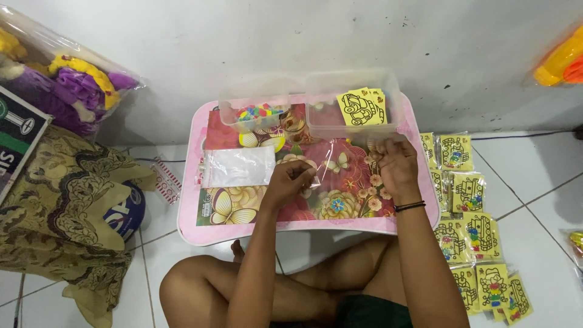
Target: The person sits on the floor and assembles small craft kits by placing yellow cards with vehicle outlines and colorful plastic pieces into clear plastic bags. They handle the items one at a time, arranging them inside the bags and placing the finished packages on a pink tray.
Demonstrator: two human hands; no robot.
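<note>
— Knees (pixel 200 285) crossed at six o'clock. Hands?
— Both pinching: my left hand (pixel 290 180) and right hand (pixel 396 164) are stretching one clear plastic sleeve (pixel 340 159) over the floral lap table (pixel 243 228)'s centre.
— Twelve o'clock?
— Yellow card (pixel 359 108) is sitting in a clear tub (pixel 328 124).

Home floor, likely: white tiled floor (pixel 534 182), plain wall (pixel 303 42), low floral lap table (pixel 310 228), bagged plush toys (pixel 67 79), batik cloth (pixel 67 194).

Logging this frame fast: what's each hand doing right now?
Left hand: closed, pinching one end of a clear plastic bag.
Right hand: closed, pinching the bag's other end.
</note>
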